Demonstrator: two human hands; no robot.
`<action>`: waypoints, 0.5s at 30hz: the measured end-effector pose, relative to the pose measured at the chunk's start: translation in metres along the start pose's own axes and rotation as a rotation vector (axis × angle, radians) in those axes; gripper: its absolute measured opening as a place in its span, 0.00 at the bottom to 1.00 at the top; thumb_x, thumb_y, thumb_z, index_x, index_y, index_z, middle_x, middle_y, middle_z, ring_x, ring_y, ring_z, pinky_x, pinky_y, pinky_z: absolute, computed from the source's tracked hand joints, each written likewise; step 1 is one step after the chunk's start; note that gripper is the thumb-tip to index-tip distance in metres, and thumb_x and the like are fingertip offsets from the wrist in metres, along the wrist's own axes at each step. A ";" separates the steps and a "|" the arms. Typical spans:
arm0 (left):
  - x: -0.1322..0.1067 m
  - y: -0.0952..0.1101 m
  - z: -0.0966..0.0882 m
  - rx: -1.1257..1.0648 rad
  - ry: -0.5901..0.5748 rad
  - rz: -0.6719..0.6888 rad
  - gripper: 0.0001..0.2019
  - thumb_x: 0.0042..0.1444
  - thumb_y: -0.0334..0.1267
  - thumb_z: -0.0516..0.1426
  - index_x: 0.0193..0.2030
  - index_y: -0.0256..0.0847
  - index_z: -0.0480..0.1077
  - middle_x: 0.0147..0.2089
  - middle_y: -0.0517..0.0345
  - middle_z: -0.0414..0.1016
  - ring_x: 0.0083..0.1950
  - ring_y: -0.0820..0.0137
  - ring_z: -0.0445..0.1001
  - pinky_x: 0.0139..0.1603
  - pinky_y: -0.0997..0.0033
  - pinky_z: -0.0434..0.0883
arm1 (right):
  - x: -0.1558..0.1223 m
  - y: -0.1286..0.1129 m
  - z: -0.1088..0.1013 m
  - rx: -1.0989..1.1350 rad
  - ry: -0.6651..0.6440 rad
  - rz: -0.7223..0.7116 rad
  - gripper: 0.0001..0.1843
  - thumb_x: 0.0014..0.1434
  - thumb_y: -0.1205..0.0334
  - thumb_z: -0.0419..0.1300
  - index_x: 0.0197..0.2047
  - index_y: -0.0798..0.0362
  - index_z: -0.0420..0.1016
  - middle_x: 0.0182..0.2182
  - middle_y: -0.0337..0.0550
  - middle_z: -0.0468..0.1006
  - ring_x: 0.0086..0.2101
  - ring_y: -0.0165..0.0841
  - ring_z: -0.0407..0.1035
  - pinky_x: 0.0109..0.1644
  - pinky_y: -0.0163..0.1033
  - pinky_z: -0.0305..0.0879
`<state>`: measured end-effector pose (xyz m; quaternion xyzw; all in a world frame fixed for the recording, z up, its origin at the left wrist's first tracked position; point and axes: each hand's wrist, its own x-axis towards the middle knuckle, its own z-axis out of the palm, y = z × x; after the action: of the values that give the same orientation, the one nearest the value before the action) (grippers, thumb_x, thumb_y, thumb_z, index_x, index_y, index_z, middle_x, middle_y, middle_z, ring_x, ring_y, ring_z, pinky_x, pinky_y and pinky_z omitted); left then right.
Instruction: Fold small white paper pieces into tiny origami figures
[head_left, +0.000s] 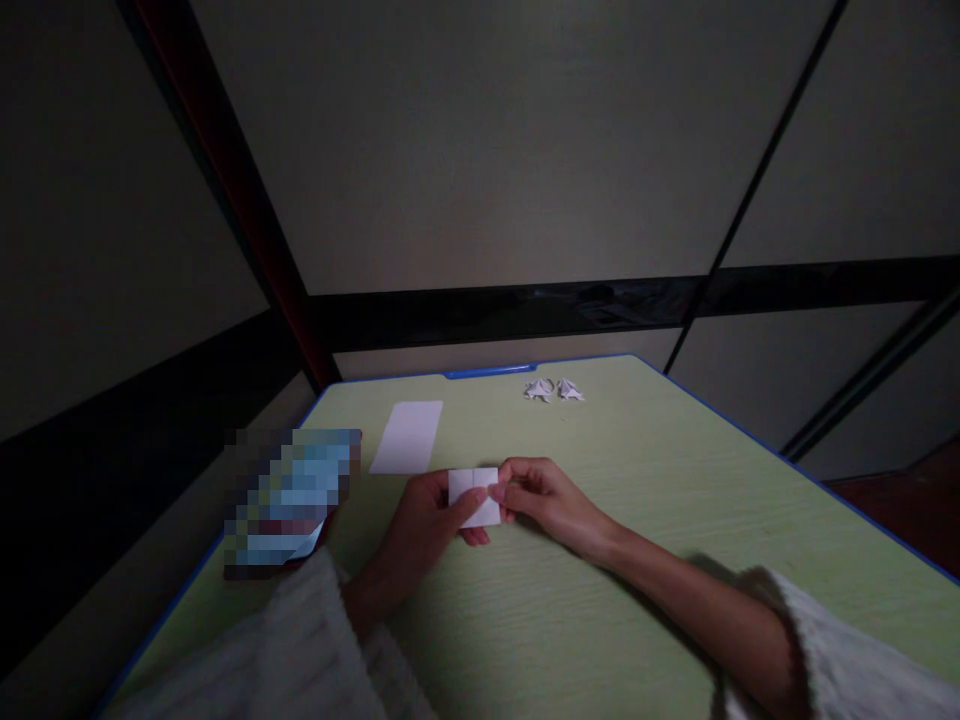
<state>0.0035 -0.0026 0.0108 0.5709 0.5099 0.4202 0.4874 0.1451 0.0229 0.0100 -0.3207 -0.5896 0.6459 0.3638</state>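
Observation:
A small square of folded white paper (464, 484) is held up just above the table, with a crease line running down its upper middle. My left hand (429, 512) grips its left side, thumb laid across the front and fingers behind. At the right edge, my right hand (541, 494) pinches the same paper between thumb and forefinger. The two thumb tips nearly meet near its centre. Part of the paper's back and lower left is hidden by my left hand.
A flat sheet of white paper (407, 437) lies beyond my left hand. Two small folded paper figures, one left (538, 390) and one right (570, 390), sit near the far edge. A tablet-like device (296, 500), its screen blurred, lies at left on the blue-edged table (637, 440). Cabinet panels (495, 150) stand behind.

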 end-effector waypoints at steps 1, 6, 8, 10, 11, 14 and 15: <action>0.000 -0.001 0.000 -0.002 -0.002 0.004 0.09 0.44 0.38 0.53 0.23 0.33 0.69 0.16 0.62 0.69 0.17 0.76 0.66 0.18 0.78 0.61 | 0.000 0.000 0.000 -0.003 -0.007 -0.005 0.12 0.40 0.60 0.60 0.18 0.58 0.62 0.14 0.34 0.65 0.18 0.22 0.56 0.23 0.30 0.50; -0.002 -0.001 0.001 0.003 -0.015 0.024 0.09 0.44 0.38 0.54 0.22 0.33 0.68 0.14 0.62 0.68 0.16 0.77 0.65 0.19 0.78 0.61 | -0.003 0.001 0.001 0.015 0.010 -0.027 0.14 0.38 0.58 0.61 0.17 0.59 0.62 0.15 0.34 0.64 0.18 0.22 0.56 0.24 0.30 0.49; -0.002 -0.001 0.001 -0.017 -0.022 0.019 0.09 0.44 0.38 0.54 0.21 0.34 0.67 0.13 0.63 0.67 0.15 0.77 0.64 0.18 0.79 0.61 | -0.003 0.001 0.002 0.035 0.023 -0.040 0.14 0.38 0.57 0.61 0.18 0.59 0.62 0.15 0.34 0.64 0.18 0.22 0.56 0.24 0.30 0.48; -0.001 -0.001 0.001 -0.065 -0.030 0.001 0.08 0.44 0.38 0.54 0.22 0.34 0.67 0.13 0.64 0.67 0.15 0.77 0.64 0.18 0.79 0.61 | -0.002 0.002 0.002 0.047 0.056 -0.042 0.14 0.38 0.57 0.61 0.18 0.59 0.62 0.14 0.34 0.64 0.18 0.22 0.55 0.23 0.30 0.48; 0.000 -0.001 0.001 -0.096 -0.033 -0.012 0.08 0.44 0.39 0.54 0.23 0.35 0.66 0.14 0.64 0.67 0.15 0.77 0.65 0.18 0.78 0.62 | -0.002 0.002 0.002 0.046 0.082 -0.039 0.15 0.39 0.56 0.60 0.18 0.59 0.62 0.13 0.34 0.63 0.17 0.22 0.55 0.23 0.30 0.48; 0.003 -0.003 0.000 -0.161 -0.034 -0.037 0.09 0.43 0.40 0.54 0.28 0.34 0.65 0.18 0.62 0.70 0.17 0.76 0.67 0.18 0.77 0.63 | 0.001 0.002 0.001 0.023 0.146 -0.028 0.15 0.39 0.56 0.60 0.17 0.58 0.61 0.12 0.33 0.63 0.17 0.22 0.55 0.23 0.30 0.48; 0.004 -0.003 0.000 -0.167 -0.035 -0.040 0.09 0.43 0.39 0.54 0.28 0.34 0.65 0.20 0.62 0.70 0.17 0.76 0.67 0.18 0.78 0.63 | 0.002 0.002 0.001 0.013 0.153 -0.025 0.14 0.39 0.56 0.60 0.17 0.58 0.61 0.12 0.33 0.63 0.17 0.22 0.55 0.23 0.30 0.48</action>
<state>0.0035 0.0009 0.0073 0.5251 0.4759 0.4412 0.5505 0.1433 0.0236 0.0084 -0.3591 -0.5597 0.6189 0.4180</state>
